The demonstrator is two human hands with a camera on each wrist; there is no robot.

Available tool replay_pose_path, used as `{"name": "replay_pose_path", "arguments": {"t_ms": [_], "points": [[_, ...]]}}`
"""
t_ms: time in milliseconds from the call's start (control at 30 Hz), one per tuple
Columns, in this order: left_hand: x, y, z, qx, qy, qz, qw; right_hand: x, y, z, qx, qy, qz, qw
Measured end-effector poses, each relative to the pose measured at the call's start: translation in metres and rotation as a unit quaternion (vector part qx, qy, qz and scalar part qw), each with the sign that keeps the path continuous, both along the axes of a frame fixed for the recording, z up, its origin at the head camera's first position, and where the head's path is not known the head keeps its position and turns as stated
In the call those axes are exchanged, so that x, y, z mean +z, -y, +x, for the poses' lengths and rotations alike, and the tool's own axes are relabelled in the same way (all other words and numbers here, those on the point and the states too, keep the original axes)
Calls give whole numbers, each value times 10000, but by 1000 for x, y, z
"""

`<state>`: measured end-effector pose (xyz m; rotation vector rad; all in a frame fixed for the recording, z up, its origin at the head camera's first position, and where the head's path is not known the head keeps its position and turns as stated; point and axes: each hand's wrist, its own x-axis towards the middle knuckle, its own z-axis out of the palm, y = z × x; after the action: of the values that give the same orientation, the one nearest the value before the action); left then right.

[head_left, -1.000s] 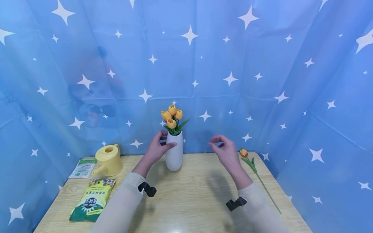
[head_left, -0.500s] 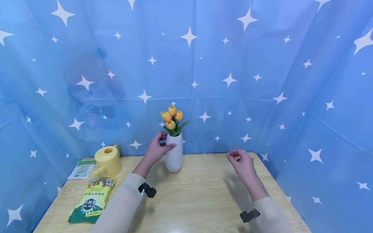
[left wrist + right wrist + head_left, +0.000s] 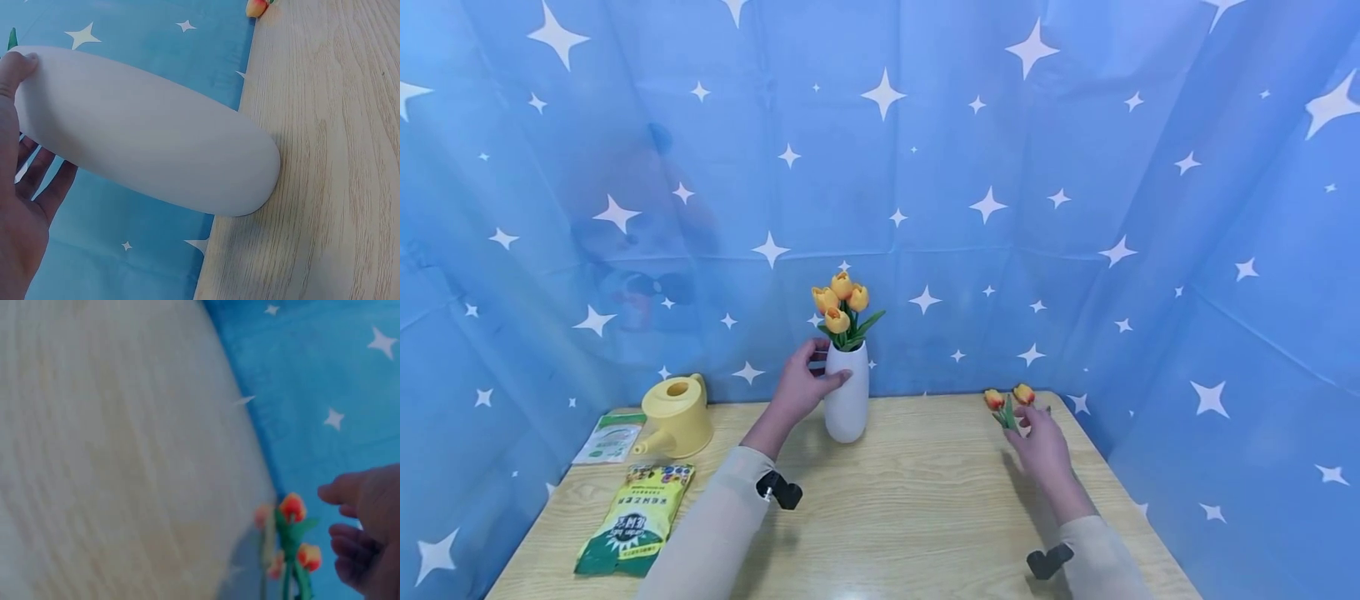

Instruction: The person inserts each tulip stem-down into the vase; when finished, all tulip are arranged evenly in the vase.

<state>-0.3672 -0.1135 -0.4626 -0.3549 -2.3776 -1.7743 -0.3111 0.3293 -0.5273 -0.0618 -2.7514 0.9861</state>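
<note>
Pickup step: Judged to be in hand; the right grip (image 3: 1047,447) is at the left loose tulip (image 3: 994,399), while the left grip (image 3: 800,385) steadies the vase (image 3: 847,404).
Right grip: Spread. Thumb and bent fingers stand apart; no stem is seen pinched between them. Fingertips lie beside the green leaves (image 3: 1008,412); contact cannot be confirmed.
Left grip: Holds the upper part of the vase, thumb across the near face, other fingers behind its left side.
Loose tulip location: Back right of the bench (image 3: 895,500), near its rear edge. The left loose tulip lies left of the right fingertips; the right loose tulip (image 3: 1024,394) shows just behind them. Both are red and orange.
Stem pinch: The next move appears to call for closing thumb and fingers on one stem, clear of its neighbour. Leaves could catch on the adjacent stem.
Vase support: Recommended for any insertion; the tall, narrow body may tip under a sideways push.
Vase contents: Four yellow-orange vase tulips (image 3: 837,320), blooms above the mouth. Lower stems are concealed by the white wall. The vase stands upright on the bench.
Watering can (image 3: 679,421): Yellow, rear left, top opening upward; contents not visible.
Bag (image 3: 632,521): Yellow and green, in front of the watering can; contents hidden.
Packet (image 3: 608,440): White and green, just left of the watering can; contents hidden.
</note>
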Motion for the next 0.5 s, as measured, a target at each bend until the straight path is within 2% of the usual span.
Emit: {"name": "replay_pose_path", "arguments": {"t_ms": [167, 367, 500], "points": [[-1, 2, 1, -12, 48, -37, 10000, -17, -7, -1, -223, 450, 11, 9987], [-1, 3, 0, -58, 79, -19, 10000, -30, -14, -2, -454, 482, -25, 9978], [0, 2, -2, -101, 81, 19, 9999, -34, -19, -3, -438, 598, -66, 9972]]}}
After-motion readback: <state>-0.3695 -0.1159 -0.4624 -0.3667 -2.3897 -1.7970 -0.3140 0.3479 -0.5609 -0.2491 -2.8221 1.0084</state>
